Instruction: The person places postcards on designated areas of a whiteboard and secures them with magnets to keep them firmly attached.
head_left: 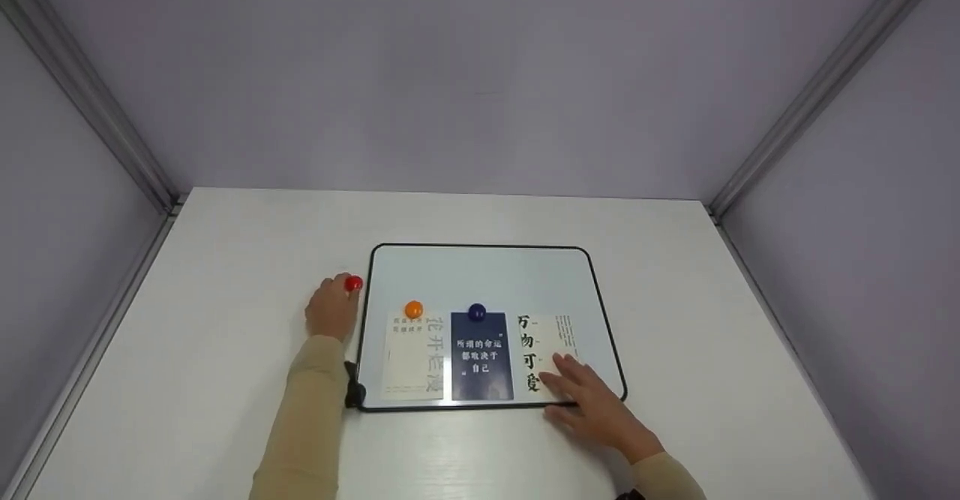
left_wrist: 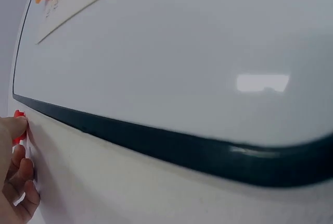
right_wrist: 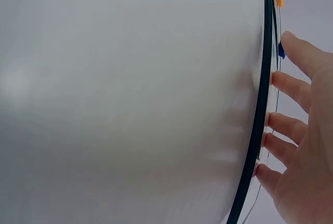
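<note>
My left hand pinches a round red magnet between thumb and finger, just off the left edge of the whiteboard. In the left wrist view the red magnet shows beside the board's dark frame. My right hand lies with spread fingers over the lower right of a cream card with black characters. A dark blue card lies in the middle, a dark blue magnet at its top edge. Left of it is another cream card, topped by an orange magnet.
The black-framed board lies flat on a white table. A black object sits against the board's lower left edge, partly beside my left sleeve. Pale walls stand behind and on both sides.
</note>
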The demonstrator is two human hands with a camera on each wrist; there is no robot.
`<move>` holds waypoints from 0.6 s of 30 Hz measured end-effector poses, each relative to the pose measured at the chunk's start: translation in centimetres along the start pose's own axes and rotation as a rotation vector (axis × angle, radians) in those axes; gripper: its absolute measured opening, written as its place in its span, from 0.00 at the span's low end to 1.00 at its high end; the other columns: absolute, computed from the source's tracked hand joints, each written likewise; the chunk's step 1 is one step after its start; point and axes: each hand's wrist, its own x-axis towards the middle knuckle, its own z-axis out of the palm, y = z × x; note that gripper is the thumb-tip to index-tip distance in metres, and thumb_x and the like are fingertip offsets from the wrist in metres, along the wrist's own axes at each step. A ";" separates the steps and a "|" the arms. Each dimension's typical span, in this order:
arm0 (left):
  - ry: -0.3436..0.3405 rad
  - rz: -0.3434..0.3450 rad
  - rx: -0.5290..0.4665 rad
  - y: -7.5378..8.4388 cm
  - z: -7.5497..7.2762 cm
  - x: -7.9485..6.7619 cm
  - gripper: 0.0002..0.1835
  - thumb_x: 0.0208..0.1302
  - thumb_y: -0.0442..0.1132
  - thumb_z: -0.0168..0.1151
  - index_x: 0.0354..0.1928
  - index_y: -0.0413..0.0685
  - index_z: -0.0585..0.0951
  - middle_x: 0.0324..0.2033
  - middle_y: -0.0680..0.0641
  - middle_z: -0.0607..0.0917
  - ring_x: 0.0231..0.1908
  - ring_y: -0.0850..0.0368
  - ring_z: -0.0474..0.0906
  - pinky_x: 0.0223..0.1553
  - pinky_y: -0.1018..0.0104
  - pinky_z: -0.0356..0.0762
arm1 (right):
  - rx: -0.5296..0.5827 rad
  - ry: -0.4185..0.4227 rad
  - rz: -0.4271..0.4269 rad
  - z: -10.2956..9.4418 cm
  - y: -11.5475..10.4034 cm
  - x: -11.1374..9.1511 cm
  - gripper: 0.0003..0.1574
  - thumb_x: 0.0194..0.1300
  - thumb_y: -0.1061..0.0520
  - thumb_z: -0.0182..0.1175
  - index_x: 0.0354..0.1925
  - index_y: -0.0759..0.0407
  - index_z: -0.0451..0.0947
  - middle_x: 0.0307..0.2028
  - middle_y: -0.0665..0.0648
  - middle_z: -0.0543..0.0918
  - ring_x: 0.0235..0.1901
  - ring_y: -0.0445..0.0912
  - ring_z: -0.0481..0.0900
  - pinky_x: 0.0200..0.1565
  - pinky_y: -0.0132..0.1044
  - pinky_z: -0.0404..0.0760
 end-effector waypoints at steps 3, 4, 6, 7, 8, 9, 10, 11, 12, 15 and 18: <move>0.009 0.013 -0.012 -0.1 0.0 0.0 0.20 0.69 0.42 0.56 0.56 0.35 0.76 0.46 0.32 0.83 0.46 0.37 0.82 0.48 0.45 0.82 | 0.000 0.001 -0.003 0.0 0.0 0.1 0.35 0.64 0.38 0.58 0.66 0.45 0.69 0.73 0.59 0.62 0.74 0.60 0.55 0.73 0.59 0.55; 0.013 0.017 -0.020 -0.2 0.0 0.0 0.20 0.69 0.42 0.56 0.56 0.34 0.76 0.45 0.32 0.83 0.46 0.37 0.82 0.47 0.45 0.82 | -0.001 0.000 -0.003 0.0 0.1 0.1 0.35 0.64 0.39 0.59 0.66 0.45 0.69 0.73 0.59 0.62 0.74 0.60 0.55 0.73 0.59 0.56; 0.023 0.023 -0.029 -0.2 0.1 0.0 0.20 0.68 0.42 0.57 0.54 0.34 0.77 0.44 0.32 0.83 0.45 0.37 0.82 0.47 0.45 0.82 | 0.003 -0.004 -0.002 0.0 0.1 0.1 0.35 0.64 0.38 0.59 0.66 0.45 0.69 0.73 0.59 0.62 0.74 0.60 0.55 0.73 0.60 0.56; 0.028 0.030 -0.030 -0.3 0.1 0.0 0.20 0.68 0.42 0.57 0.54 0.34 0.77 0.43 0.32 0.84 0.44 0.38 0.82 0.46 0.46 0.82 | 0.006 -0.006 0.000 0.0 0.1 0.1 0.35 0.64 0.38 0.59 0.66 0.45 0.69 0.73 0.59 0.62 0.74 0.61 0.55 0.73 0.60 0.56; 0.035 0.035 -0.034 -0.3 0.1 -0.1 0.19 0.68 0.42 0.57 0.53 0.33 0.77 0.42 0.32 0.84 0.43 0.38 0.82 0.46 0.46 0.82 | 0.008 -0.010 0.003 0.0 0.2 0.1 0.35 0.63 0.38 0.58 0.66 0.45 0.69 0.73 0.59 0.61 0.74 0.61 0.55 0.72 0.61 0.57; 0.041 0.040 -0.036 -0.3 0.1 -0.1 0.19 0.67 0.42 0.57 0.53 0.33 0.78 0.42 0.32 0.84 0.43 0.39 0.83 0.46 0.46 0.82 | 0.012 -0.016 0.010 -0.1 0.2 0.2 0.35 0.63 0.37 0.58 0.66 0.44 0.69 0.74 0.59 0.61 0.74 0.60 0.54 0.72 0.61 0.57; 0.046 0.040 -0.036 -0.3 0.0 -0.1 0.19 0.67 0.42 0.57 0.52 0.33 0.78 0.41 0.33 0.84 0.42 0.39 0.83 0.46 0.47 0.83 | 0.017 -0.018 0.012 -0.1 0.2 0.2 0.36 0.63 0.37 0.58 0.66 0.44 0.69 0.74 0.59 0.61 0.74 0.61 0.54 0.72 0.61 0.57; 0.048 0.039 -0.038 -0.2 0.0 -0.2 0.19 0.67 0.42 0.57 0.52 0.33 0.78 0.41 0.33 0.84 0.42 0.40 0.83 0.45 0.47 0.83 | 0.020 -0.022 0.019 -0.1 0.3 0.2 0.36 0.63 0.36 0.58 0.67 0.43 0.69 0.74 0.58 0.60 0.75 0.61 0.54 0.72 0.62 0.56; 0.050 0.039 -0.042 -0.1 0.0 -0.2 0.19 0.67 0.42 0.57 0.52 0.33 0.78 0.41 0.33 0.85 0.41 0.41 0.83 0.45 0.48 0.83 | 0.021 -0.025 0.023 0.0 0.3 0.2 0.36 0.63 0.36 0.58 0.67 0.43 0.68 0.74 0.58 0.60 0.75 0.61 0.53 0.72 0.62 0.56; 0.043 0.023 -0.071 0.2 -0.3 -0.4 0.20 0.67 0.43 0.57 0.53 0.35 0.78 0.41 0.35 0.85 0.40 0.42 0.82 0.46 0.49 0.83 | 0.024 -0.026 0.026 0.0 0.4 0.2 0.36 0.63 0.35 0.57 0.67 0.43 0.68 0.74 0.58 0.60 0.75 0.61 0.53 0.72 0.62 0.57; 0.021 0.010 -0.090 0.5 -0.5 -0.6 0.20 0.67 0.44 0.58 0.54 0.37 0.78 0.43 0.35 0.85 0.39 0.44 0.81 0.48 0.49 0.82 | 0.013 -0.019 0.015 0.0 0.4 0.2 0.36 0.63 0.36 0.58 0.67 0.44 0.68 0.74 0.59 0.61 0.74 0.61 0.54 0.71 0.62 0.59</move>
